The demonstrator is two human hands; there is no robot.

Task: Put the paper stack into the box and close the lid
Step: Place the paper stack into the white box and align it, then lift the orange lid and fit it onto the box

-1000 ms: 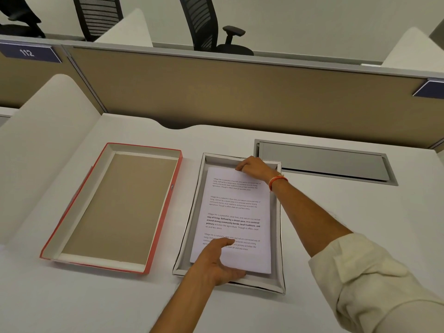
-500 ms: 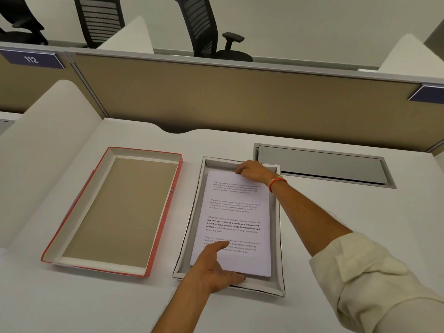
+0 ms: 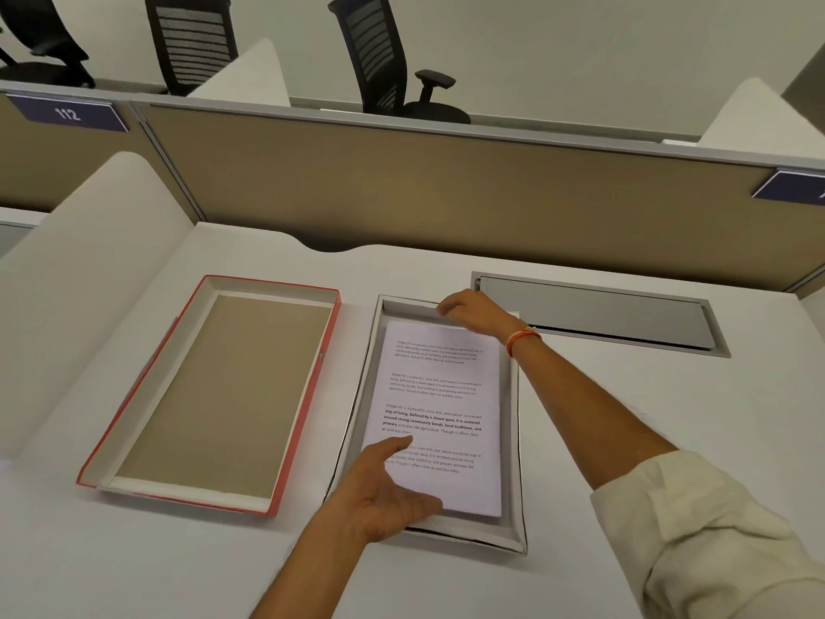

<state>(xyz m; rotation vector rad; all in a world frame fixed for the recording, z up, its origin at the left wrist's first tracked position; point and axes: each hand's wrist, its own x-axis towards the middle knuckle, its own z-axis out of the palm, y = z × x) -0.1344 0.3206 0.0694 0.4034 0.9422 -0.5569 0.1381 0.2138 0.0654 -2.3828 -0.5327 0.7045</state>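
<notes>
Lying flat inside the shallow grey box (image 3: 518, 449), the paper stack (image 3: 439, 413) shows printed paragraphs on its top sheet and sits with a narrow margin of box floor around it. The box rests on a white desk (image 3: 134, 565), just right of the lid (image 3: 214, 390), which lies upside down with its red outer walls and brown cardboard inside facing up; the two are close but apart.

The left hand (image 3: 384, 493) is spread, palm down, over the near left corner of the paper, thumb lying across the text and fingers reaching along the near edge. The right hand (image 3: 468, 308) reaches over the far end of the box with its fingers curled down at the top edge of the stack; whether they pinch the sheets or only press on them cannot be told. An orange band (image 3: 522, 339) circles that wrist, and a cream sleeve (image 3: 714, 529) is rolled up the forearm.

A grey metal cable hatch (image 3: 598, 314) is set into the desk just beyond the right hand. A tan partition (image 3: 446, 194) with a silver top rail closes off the back of the desk, carrying a dark blue plate reading 112 (image 3: 67, 113) at the left. White curved dividers (image 3: 85, 270) flank the desk. Black office chairs (image 3: 384, 60) stand behind the partition against a pale wall.
</notes>
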